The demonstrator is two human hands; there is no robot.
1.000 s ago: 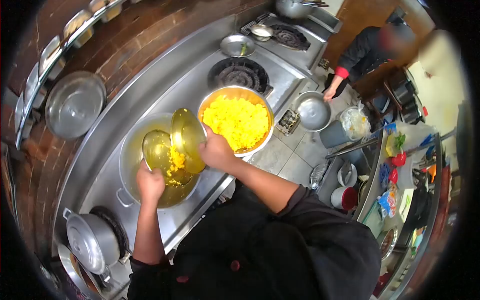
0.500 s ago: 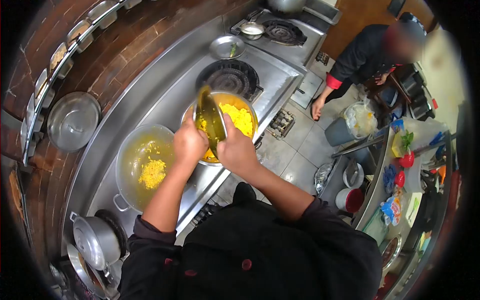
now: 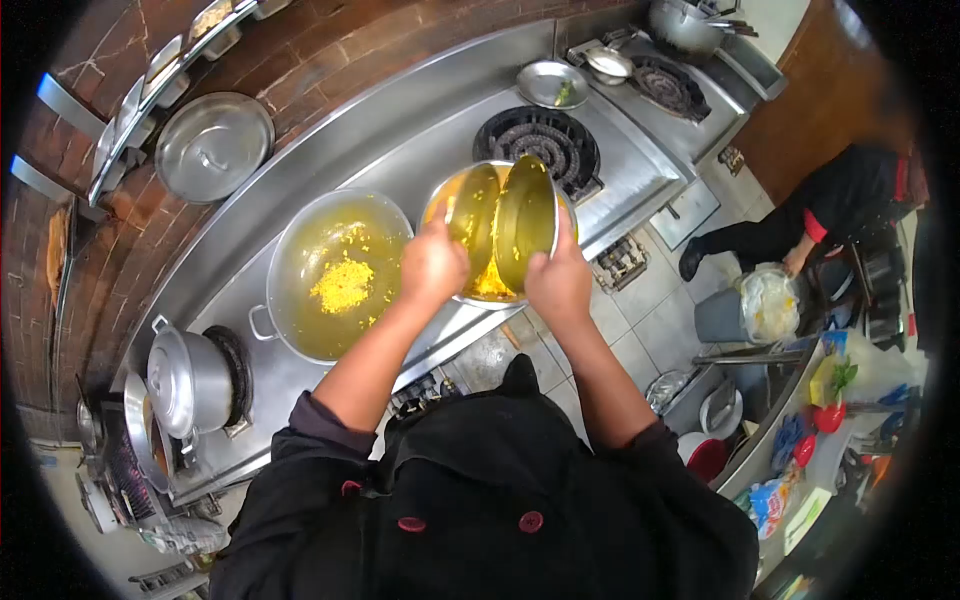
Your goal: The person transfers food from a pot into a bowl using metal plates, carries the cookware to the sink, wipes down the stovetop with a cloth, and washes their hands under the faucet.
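Observation:
My left hand (image 3: 435, 266) is closed on the edge of a shallow metal bowl (image 3: 470, 212), its inside smeared yellow. A second shallow metal bowl (image 3: 527, 222), with yellow bits stuck to it, is gripped by my right hand (image 3: 560, 284). Both bowls stand tilted on edge, side by side, over a round metal pot (image 3: 437, 203). They hide most of that pot's inside; some yellow food shows beneath them. To the left, a wide metal pan (image 3: 295, 235) with loop handles holds a small heap of yellow rice-like grains (image 3: 342, 287).
A burner (image 3: 537, 150) and a metal plate with a green sprig (image 3: 553, 84) lie beyond the pot. A lidded pot (image 3: 190, 380) stands at the left. A co-worker (image 3: 850, 205) bends by a grey bin (image 3: 722, 315) at the right.
The two bowls, pressed close together before, are now apart and turned side by side. My hands have spread apart. The view has shifted, and the co-worker has bent toward the bin.

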